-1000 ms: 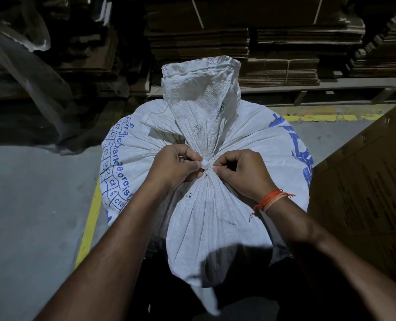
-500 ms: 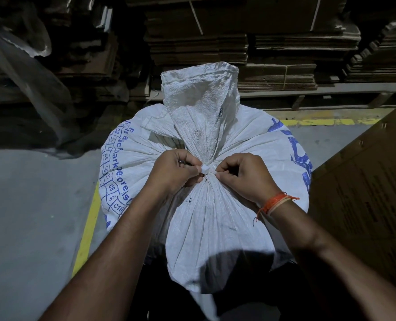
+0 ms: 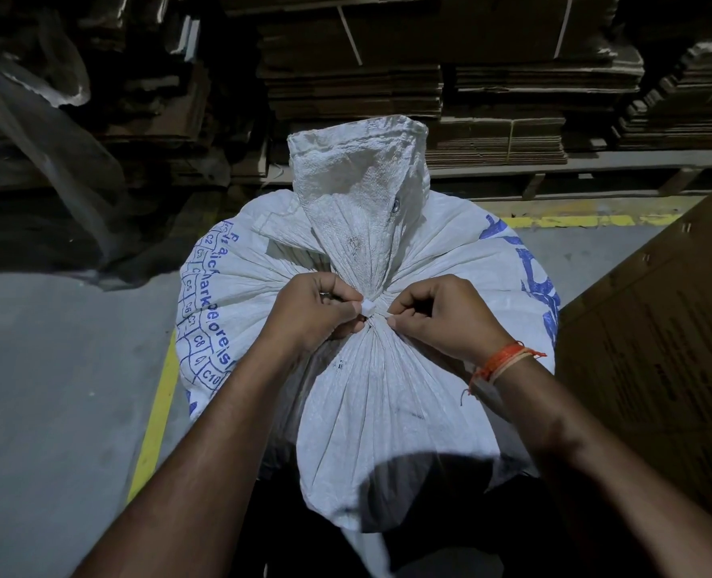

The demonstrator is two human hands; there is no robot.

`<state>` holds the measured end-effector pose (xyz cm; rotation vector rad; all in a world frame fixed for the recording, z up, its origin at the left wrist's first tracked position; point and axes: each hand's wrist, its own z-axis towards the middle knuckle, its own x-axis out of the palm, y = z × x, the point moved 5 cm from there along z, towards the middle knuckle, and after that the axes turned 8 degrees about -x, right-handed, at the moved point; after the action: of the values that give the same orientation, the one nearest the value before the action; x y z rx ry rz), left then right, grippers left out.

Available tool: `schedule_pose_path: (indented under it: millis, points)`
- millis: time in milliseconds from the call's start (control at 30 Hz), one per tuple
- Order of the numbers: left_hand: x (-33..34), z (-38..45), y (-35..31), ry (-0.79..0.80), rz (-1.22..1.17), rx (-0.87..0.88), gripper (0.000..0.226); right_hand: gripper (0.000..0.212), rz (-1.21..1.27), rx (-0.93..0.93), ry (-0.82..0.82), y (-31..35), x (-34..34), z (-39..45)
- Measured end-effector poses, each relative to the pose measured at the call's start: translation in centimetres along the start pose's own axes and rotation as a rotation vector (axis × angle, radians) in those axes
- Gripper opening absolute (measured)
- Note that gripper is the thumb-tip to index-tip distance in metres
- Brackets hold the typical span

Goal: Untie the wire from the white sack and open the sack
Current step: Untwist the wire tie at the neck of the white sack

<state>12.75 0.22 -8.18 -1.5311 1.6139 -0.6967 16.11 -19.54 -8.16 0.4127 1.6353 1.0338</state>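
Observation:
A full white woven sack [image 3: 371, 394] with blue print stands upright in front of me, its neck gathered and its loose top flap [image 3: 358, 181] rising above the tie. A white wire tie [image 3: 366, 308] cinches the neck. My left hand [image 3: 312, 312] pinches the tie from the left with thumb and fingers closed on it. My right hand [image 3: 441, 317], with an orange thread band at the wrist, pinches the tie's other end from the right. The wire's ends are mostly hidden under my fingertips.
Stacks of flattened cardboard [image 3: 450, 77] on pallets fill the back. A large brown carton [image 3: 658, 352] stands close at the right. Clear plastic sheeting [image 3: 33, 118] hangs at the left. Yellow floor lines [image 3: 154, 415] run beside the sack on grey concrete.
Both hands stay pinched at the tie with only slight finger shifts. The view has tilted a little, so the sack sits lower in frame.

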Motion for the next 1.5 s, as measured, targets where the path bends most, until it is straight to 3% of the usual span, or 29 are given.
schedule_pose_path:
  millis: [633,1000,1500]
  points:
    - [-0.1,0.3,0.1,-0.009,0.017,0.002,0.011,0.003,-0.014,-0.062,-0.114,0.6,1.3,-0.1]
    - [0.0,0.1,0.0,0.009,-0.011,-0.019,0.017,0.005,-0.006,-0.015,0.024,0.2,-0.1,-0.1]
    - [0.0,0.4,0.2,-0.002,-0.005,-0.023,0.012,0.008,-0.044,-0.078,-0.091,0.9,1.4,-0.1]
